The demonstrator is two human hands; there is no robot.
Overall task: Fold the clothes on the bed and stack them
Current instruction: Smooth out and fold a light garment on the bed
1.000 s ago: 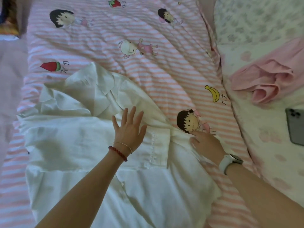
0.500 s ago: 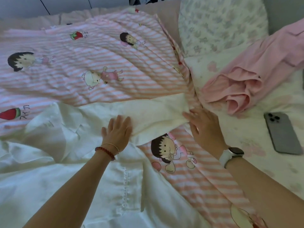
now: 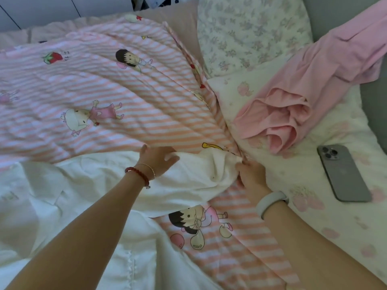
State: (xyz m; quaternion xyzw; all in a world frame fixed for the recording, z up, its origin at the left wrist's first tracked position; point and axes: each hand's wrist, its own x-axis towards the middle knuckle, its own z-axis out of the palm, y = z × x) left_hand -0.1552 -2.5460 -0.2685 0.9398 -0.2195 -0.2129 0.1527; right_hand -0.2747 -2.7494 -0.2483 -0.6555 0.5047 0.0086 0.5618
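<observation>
A white shirt [image 3: 69,195] lies spread over the lower left of the pink striped quilt [image 3: 104,84]. One of its sleeves [image 3: 194,176] stretches out to the right. My left hand [image 3: 157,160] rests flat on that sleeve near its upper edge, fingers straight. My right hand [image 3: 251,176] pinches the bunched cuff end of the sleeve, fingers curled round the fabric. A crumpled pink garment [image 3: 297,97] lies apart on the floral sheet at the right.
A grey phone [image 3: 343,172] lies face down on the floral sheet [image 3: 314,206] at the right. A floral pillow [image 3: 251,32] sits at the head of the bed. A grey bed edge [image 3: 374,105] runs along the far right.
The sleeve has been pulled out to the right from the shirt's body. My right hand moved right with the cuff; my left hand slid along the sleeve after it.
</observation>
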